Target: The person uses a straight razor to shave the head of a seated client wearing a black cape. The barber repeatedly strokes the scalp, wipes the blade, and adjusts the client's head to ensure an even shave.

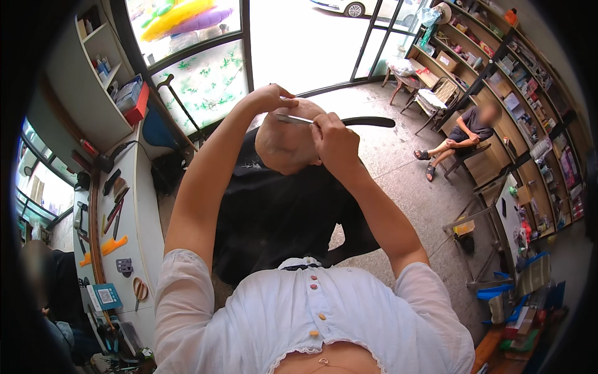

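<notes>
A person with a shaved head [283, 144] sits before me, draped in a black cape [280, 212]. My right hand [336, 138] is closed round a straight razor [372, 121]. Its black handle sticks out to the right, and its pale blade lies across the scalp, pointing left. At the far side of the head, my left hand [269, 98] rests its fingers on the scalp just beyond the blade. Those fingers are apart, with nothing visible in them. Some small light clippings lie on the cape by the head's left side.
On the left, a white counter [138, 230] bears an orange comb [114, 245], scissors [141, 289] and a hair dryer [112, 159]. A walking cane [179, 103] leans by the glass. Another person [470, 134] sits at right beside shelves [529, 112]. A metal-framed table stands at lower right.
</notes>
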Demonstrator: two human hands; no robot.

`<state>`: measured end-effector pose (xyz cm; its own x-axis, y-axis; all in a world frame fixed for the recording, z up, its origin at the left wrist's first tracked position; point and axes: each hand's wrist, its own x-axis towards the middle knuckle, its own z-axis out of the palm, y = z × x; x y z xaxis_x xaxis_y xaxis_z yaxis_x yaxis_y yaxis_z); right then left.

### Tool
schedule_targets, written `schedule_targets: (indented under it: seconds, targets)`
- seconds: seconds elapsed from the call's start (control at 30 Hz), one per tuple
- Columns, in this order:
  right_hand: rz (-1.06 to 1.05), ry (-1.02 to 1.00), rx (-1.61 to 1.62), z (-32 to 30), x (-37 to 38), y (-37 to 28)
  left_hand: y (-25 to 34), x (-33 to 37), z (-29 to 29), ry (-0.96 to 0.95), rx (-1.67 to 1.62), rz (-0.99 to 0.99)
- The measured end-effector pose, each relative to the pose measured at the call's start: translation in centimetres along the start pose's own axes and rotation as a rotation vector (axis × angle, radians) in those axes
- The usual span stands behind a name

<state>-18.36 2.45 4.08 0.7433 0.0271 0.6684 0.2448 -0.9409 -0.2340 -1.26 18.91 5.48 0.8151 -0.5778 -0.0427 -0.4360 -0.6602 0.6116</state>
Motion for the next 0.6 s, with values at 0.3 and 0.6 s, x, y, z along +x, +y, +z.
schedule_targets:
  seconds: [0.3,0.6]
  targets:
    - [-0.007,0.027,0.033,0.1,0.1,0.1,0.3,-0.4,-0.2,0.002,0.01,-0.008]
    - [0.021,0.042,0.037,-0.1,0.1,0.0,0.5,-0.7,-0.3,0.001,-0.003,-0.024]
